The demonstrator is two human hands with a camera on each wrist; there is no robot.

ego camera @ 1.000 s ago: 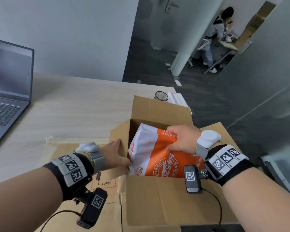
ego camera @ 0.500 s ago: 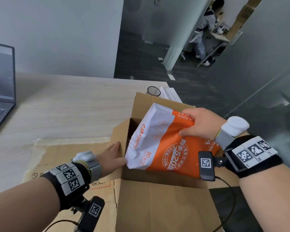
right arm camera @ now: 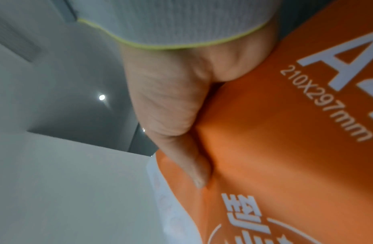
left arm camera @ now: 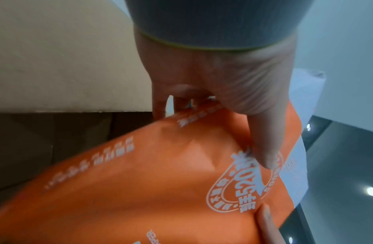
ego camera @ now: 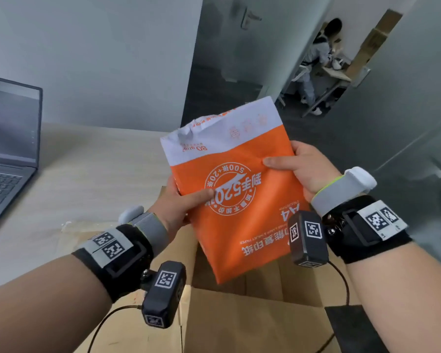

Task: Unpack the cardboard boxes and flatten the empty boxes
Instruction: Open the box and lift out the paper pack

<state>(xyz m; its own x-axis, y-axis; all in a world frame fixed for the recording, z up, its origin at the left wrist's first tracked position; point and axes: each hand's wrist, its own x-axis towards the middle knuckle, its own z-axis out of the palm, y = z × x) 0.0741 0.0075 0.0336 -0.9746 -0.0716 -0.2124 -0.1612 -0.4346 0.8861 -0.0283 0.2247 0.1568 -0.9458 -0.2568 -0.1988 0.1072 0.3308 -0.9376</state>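
An orange-and-white pack of A4 paper (ego camera: 237, 189) is held in the air above the open cardboard box (ego camera: 252, 319). My left hand (ego camera: 181, 202) grips its left edge, thumb on the printed front. My right hand (ego camera: 298, 166) grips the right edge, thumb across the orange face. In the left wrist view the pack of paper (left arm camera: 160, 181) fills the lower frame under my left hand (left arm camera: 218, 92). The right wrist view shows my right hand (right arm camera: 181, 107) clamped on the pack of paper (right arm camera: 285, 148). The box's inside is mostly hidden behind the pack.
A grey laptop (ego camera: 8, 149) sits open at the table's left. A flattened cardboard sheet (ego camera: 92, 230) lies under my left forearm on the light wooden table (ego camera: 99, 161). A person sits at a desk (ego camera: 318, 59) in the far room beyond the glass wall.
The paper pack has come up out of the box and tilted upright. My left hand left the box flap and now grips the pack's left edge; the right hand rose with it.
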